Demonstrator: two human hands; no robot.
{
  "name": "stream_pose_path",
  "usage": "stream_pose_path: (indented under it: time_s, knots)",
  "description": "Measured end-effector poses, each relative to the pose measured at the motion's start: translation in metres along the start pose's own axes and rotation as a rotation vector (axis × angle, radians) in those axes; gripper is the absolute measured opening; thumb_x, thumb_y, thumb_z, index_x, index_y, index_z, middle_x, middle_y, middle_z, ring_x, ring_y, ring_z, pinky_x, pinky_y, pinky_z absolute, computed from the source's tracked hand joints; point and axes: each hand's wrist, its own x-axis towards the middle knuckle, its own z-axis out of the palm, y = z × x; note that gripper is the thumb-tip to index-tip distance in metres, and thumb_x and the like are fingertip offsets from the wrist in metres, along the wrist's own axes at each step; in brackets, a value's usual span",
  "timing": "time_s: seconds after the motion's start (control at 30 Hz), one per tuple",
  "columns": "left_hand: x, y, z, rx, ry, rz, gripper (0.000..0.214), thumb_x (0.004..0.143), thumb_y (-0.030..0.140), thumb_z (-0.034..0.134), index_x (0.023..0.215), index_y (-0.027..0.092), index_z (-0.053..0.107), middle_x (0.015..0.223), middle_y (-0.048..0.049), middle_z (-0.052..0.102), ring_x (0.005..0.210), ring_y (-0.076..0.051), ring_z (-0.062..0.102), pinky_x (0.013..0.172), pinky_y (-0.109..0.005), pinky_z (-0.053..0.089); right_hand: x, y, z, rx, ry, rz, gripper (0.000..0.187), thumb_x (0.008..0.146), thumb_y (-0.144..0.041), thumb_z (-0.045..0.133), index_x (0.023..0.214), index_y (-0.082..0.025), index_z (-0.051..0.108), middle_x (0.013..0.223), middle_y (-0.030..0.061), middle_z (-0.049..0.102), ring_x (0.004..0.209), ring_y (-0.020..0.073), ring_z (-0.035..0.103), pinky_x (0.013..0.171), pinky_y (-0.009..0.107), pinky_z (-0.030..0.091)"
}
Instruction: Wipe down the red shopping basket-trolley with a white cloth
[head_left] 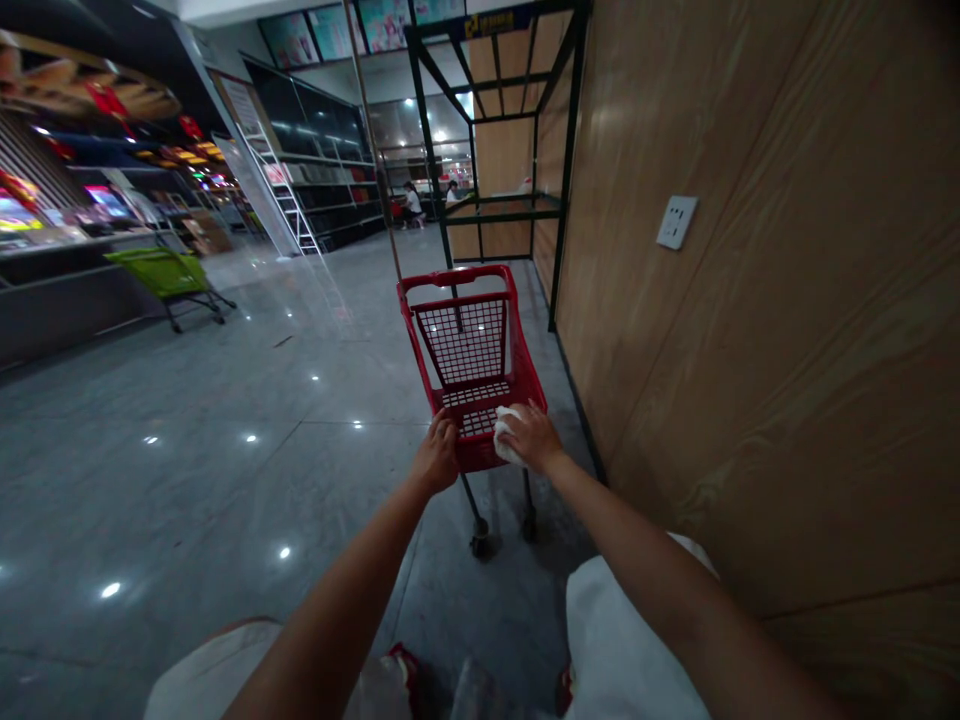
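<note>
A red plastic shopping cart point(487, 458) stands right in front of me, its handle at the far end and its near rim facing me. My left hand point(437, 455) is closed on the near left corner of that rim. In my right hand point(534, 437) is a white cloth point(507, 436), bunched under the fingers and pressed against the near right part of the rim. The cart's grid basket holds nothing that I can see. Its near wheels rest on the floor.
A wood-panelled wall point(675, 380) with a socket point(677, 222) runs close along my right. Behind the cart stands a dark metal frame point(501, 215). A green cart point(169, 272) is at the left by a counter. Further back are a ladder point(289, 195), shelves point(341, 195) and people.
</note>
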Motion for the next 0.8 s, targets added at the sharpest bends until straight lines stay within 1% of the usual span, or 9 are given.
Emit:
stream_pose_path:
  time_s: [0.1,0.17,0.23,0.3,0.4,0.5,0.57,0.63,0.8]
  knots:
    - [0.012,0.008,0.009,0.016,0.001,-0.006,0.064,0.057,0.010,0.060,0.118,0.015,0.043,0.123,-0.0146,0.048,0.141,-0.036,0.020,0.114,-0.056,0.030,0.007,-0.030,0.020,0.015,0.024,-0.020,0.035,0.090,-0.037,0.056,0.122,-0.023,0.058,0.131,0.0102,0.053,0.119,0.0260,0.048,0.111,0.045,0.026]
    - [0.016,0.010,0.012,0.034,-0.011,0.012,0.067,0.058,0.009,0.059,0.123,0.015,0.041,0.122,-0.0144,0.049,0.140,-0.036,0.023,0.114,-0.058,0.028,0.012,-0.050,0.033,0.023,0.038,-0.039,0.039,0.091,-0.035,0.052,0.127,-0.018,0.055,0.135,0.0128,0.050,0.124,0.0271,0.043,0.112,0.044,0.026]
    - [0.017,0.008,0.012,0.041,-0.027,0.023,0.074,0.056,0.008,0.058,0.126,0.015,0.038,0.124,-0.0146,0.048,0.139,-0.037,0.024,0.114,-0.059,0.028,0.014,-0.058,0.039,0.019,0.055,-0.055,0.037,0.094,-0.029,0.047,0.128,-0.016,0.054,0.136,0.0132,0.050,0.126,0.0262,0.042,0.113,0.044,0.025]
    - [0.015,0.004,0.010,0.033,-0.047,0.031,0.078,0.053,0.007,0.058,0.127,0.016,0.036,0.128,-0.0146,0.045,0.141,-0.037,0.020,0.113,-0.059,0.029,0.012,-0.048,0.038,0.019,0.052,-0.095,0.035,0.094,-0.023,0.043,0.126,-0.020,0.056,0.134,0.0103,0.052,0.124,0.0245,0.044,0.114,0.045,0.023]
    - [0.013,0.000,0.009,0.010,-0.050,0.036,0.074,0.053,0.007,0.059,0.123,0.016,0.038,0.130,-0.0147,0.042,0.142,-0.036,0.015,0.113,-0.056,0.032,0.004,-0.008,0.026,0.022,0.042,-0.086,0.038,0.091,-0.018,0.046,0.127,-0.026,0.056,0.135,0.0068,0.052,0.127,0.0249,0.041,0.113,0.050,0.021]
    - [0.014,0.003,0.013,-0.015,-0.003,-0.002,0.067,0.055,0.008,0.061,0.118,0.018,0.040,0.127,-0.0147,0.044,0.142,-0.036,0.014,0.113,-0.056,0.032,-0.008,0.030,0.015,0.001,0.071,0.013,0.048,0.088,-0.018,0.050,0.136,-0.023,0.048,0.143,0.0082,0.044,0.135,0.0269,0.031,0.113,0.051,0.023]
    - [0.016,0.008,0.017,-0.025,0.009,-0.018,0.068,0.055,0.010,0.063,0.118,0.018,0.041,0.125,-0.0145,0.045,0.141,-0.038,0.016,0.112,-0.059,0.031,-0.012,0.037,0.016,-0.018,0.100,0.048,0.051,0.089,-0.017,0.047,0.140,-0.021,0.043,0.145,0.0095,0.041,0.135,0.0267,0.029,0.113,0.050,0.023]
    - [0.018,0.014,0.020,-0.027,0.006,-0.018,0.068,0.054,0.011,0.063,0.119,0.016,0.042,0.124,-0.0153,0.046,0.141,-0.039,0.017,0.112,-0.061,0.029,-0.013,0.025,0.023,-0.033,0.121,0.058,0.050,0.091,-0.014,0.042,0.141,-0.019,0.042,0.143,0.0105,0.043,0.133,0.0261,0.032,0.113,0.051,0.022]
    - [0.017,0.023,0.017,-0.033,-0.021,0.005,0.073,0.056,0.015,0.064,0.125,0.016,0.041,0.123,-0.0141,0.049,0.138,-0.037,0.023,0.115,-0.059,0.024,-0.009,-0.038,0.045,-0.031,0.107,-0.053,0.052,0.092,-0.009,0.036,0.143,-0.018,0.040,0.143,0.0119,0.043,0.132,0.0251,0.035,0.113,0.047,0.024]
